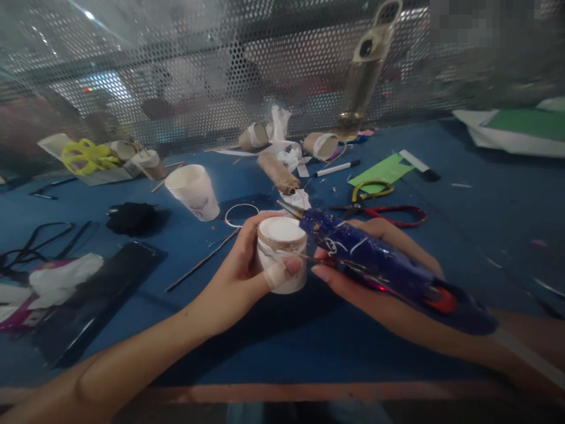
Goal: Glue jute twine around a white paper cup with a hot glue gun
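My left hand (pixel 247 265) is wrapped round a small upturned white paper cup (pixel 282 235) with a band of brown twine near its top; the thumb carries a plaster. My right hand (pixel 375 265) grips a blue hot glue gun (pixel 384 265), with its metal nozzle pointing left and ending just above the cup's twine band. Both are held above the blue table (pixel 265 341), close to its front edge.
On the table lie a white paper cup (pixel 194 191), a twine spool (pixel 278 172), red-and-yellow-handled scissors (pixel 379 203), a marker (pixel 338 168), green paper (pixel 384 169), cardboard rolls (pixel 322 145), a black phone (pixel 92 300), yellow scissors (pixel 86 156) and a bottle (pixel 364 76) by the mesh wall.
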Demonstrator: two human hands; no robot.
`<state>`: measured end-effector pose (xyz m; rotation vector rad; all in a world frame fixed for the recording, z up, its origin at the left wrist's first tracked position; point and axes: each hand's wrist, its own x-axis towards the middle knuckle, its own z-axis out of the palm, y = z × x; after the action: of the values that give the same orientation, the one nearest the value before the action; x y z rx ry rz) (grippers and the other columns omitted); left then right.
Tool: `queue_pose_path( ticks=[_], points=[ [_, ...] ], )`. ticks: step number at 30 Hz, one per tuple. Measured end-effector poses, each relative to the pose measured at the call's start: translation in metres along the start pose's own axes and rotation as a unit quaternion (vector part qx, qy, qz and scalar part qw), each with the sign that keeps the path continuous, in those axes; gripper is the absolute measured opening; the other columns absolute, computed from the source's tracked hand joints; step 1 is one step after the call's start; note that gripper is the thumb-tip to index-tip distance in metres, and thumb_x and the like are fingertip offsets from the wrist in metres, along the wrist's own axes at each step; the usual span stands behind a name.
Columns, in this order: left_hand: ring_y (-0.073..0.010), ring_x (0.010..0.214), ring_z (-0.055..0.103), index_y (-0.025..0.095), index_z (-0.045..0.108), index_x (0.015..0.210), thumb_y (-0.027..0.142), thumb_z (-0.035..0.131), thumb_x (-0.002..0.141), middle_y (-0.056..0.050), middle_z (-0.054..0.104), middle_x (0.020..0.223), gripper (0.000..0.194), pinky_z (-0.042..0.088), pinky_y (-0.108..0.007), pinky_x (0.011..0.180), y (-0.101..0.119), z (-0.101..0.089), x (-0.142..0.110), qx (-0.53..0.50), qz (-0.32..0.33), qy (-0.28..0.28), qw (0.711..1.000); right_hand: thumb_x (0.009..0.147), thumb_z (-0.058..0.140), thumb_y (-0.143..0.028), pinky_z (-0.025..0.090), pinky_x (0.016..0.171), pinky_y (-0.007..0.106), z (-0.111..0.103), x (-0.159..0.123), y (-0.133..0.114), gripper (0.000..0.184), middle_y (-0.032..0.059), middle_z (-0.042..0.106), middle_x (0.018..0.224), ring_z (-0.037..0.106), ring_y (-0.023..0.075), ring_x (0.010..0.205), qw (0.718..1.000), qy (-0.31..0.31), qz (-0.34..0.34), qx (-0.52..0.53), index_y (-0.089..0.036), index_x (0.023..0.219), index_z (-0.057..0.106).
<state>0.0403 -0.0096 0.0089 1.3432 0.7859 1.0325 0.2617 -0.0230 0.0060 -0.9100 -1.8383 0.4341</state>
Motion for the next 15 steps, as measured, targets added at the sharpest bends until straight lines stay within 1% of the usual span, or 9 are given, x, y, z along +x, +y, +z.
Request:
queue_pose_path(
  ticks=[3, 6, 9, 15],
  points=[
    [-0.0238, 0.122, 0.062, 0.029, 0.056, 0.132, 0.036, 0.085, 0.09, -0.003, 0.066, 0.128, 0.052, 0.052, -0.035, 0.104, 0.001, -0.0006, 0.0008, 0.01, -0.004, 0.004, 1.0, 0.091, 0.079, -0.022, 0.063, 0.078, 0.031, 0.0007, 0.0018, 0.0001, 0.026, -0.008, 0.076, 0.098, 0.075, 0.016, 0.084, 1.0, 0.017, -0.008, -0.02, -0.035, 0.103, 0.06],
    [-0.0208, 0.117, 0.061, 0.029, 0.054, 0.134, 0.036, 0.083, 0.091, -0.002, 0.065, 0.125, 0.052, 0.052, -0.032, 0.102, 0.0015, -0.0018, -0.0002, 0.019, -0.003, 0.0, 1.0, 0.09, 0.08, -0.02, 0.062, 0.074, 0.031, -0.001, 0.0037, 0.0025, 0.026, -0.007, 0.077, 0.096, 0.075, 0.0164, 0.08, 0.999, 0.025, -0.026, -0.028, -0.034, 0.104, 0.063],
    [-0.0186, 0.116, 0.06, 0.03, 0.054, 0.135, 0.035, 0.083, 0.092, -0.001, 0.064, 0.124, 0.051, 0.051, -0.031, 0.102, 0.0006, -0.0034, -0.0013, 0.025, 0.0, 0.001, 1.0, 0.089, 0.082, -0.021, 0.06, 0.068, 0.031, -0.0032, 0.0056, 0.0038, 0.022, -0.0062, 0.073, 0.087, 0.072, 0.0159, 0.073, 0.999, 0.016, 0.001, -0.03, -0.033, 0.099, 0.066],
    [-0.0172, 0.119, 0.058, 0.034, 0.05, 0.139, 0.037, 0.08, 0.095, 0.0, 0.061, 0.128, 0.053, 0.05, -0.029, 0.104, -0.0034, -0.0055, -0.0023, 0.061, 0.01, 0.007, 0.998, 0.089, 0.08, -0.03, 0.057, 0.063, 0.035, -0.0064, 0.0094, -0.0039, 0.016, -0.0045, 0.069, 0.08, 0.067, 0.0174, 0.066, 0.998, -0.005, 0.065, -0.026, -0.033, 0.093, 0.065]
  ],
)
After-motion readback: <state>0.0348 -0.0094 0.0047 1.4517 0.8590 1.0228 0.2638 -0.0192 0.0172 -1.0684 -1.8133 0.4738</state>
